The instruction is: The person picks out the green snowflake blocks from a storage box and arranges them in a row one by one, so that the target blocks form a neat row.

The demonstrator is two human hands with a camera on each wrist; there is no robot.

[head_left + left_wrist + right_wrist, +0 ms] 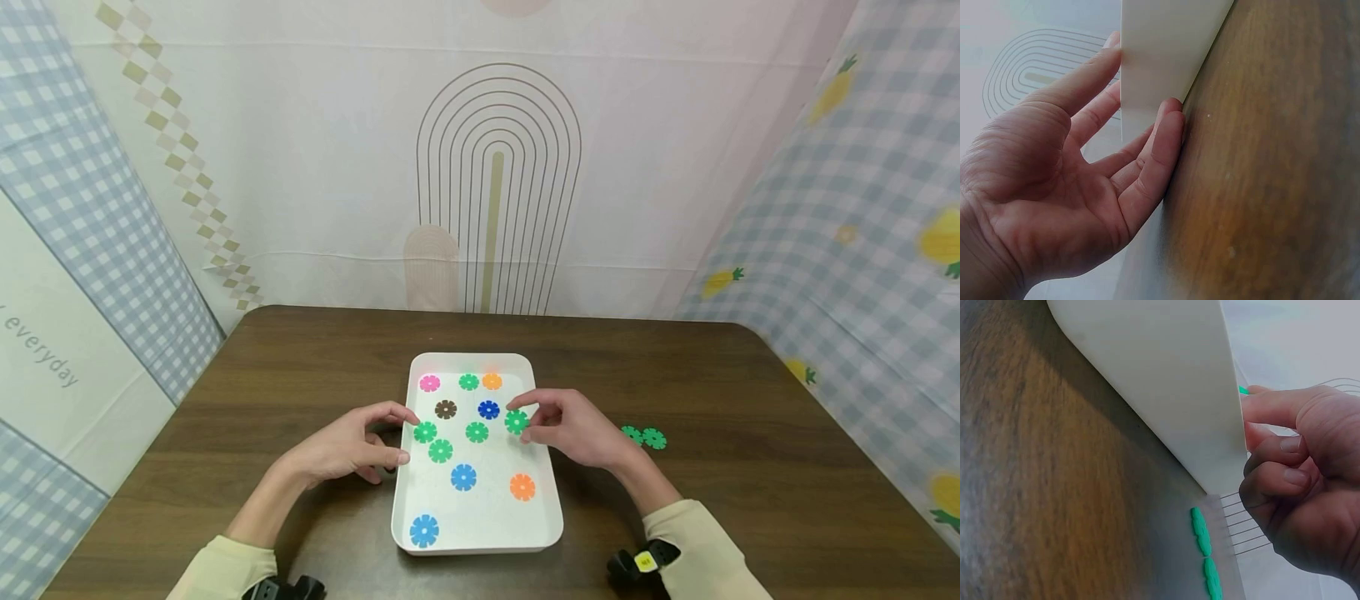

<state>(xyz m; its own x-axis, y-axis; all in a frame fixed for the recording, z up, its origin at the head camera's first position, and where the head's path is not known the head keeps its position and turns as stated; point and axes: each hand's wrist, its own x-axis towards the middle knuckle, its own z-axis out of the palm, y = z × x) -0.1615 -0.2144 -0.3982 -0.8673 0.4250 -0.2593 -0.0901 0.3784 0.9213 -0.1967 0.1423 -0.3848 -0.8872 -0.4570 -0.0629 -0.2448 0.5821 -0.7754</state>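
The right hand [573, 425] is over the right rim of a white tray [480, 533], pinching a green interlocking disc [516, 422] between thumb and index finger. In the right wrist view a sliver of the green disc [1243, 390] shows past the rim, and the other fingers curl inward. At the tray's left side, the left hand [348, 446] holds nothing. Its thumb and fingers are loosely spread against the wall [1154, 69]. Notched discs lie spread inside the tray, among them a dark blue disc [488, 409], a brown disc [446, 409] and several green ones.
Two green discs [643, 437] lie on the brown table [300, 367], right of the tray and beside the right forearm. Light blue discs [424, 531] and an orange disc [522, 487] lie in the tray's near half. Behind the table hangs a patterned cloth [330, 167].
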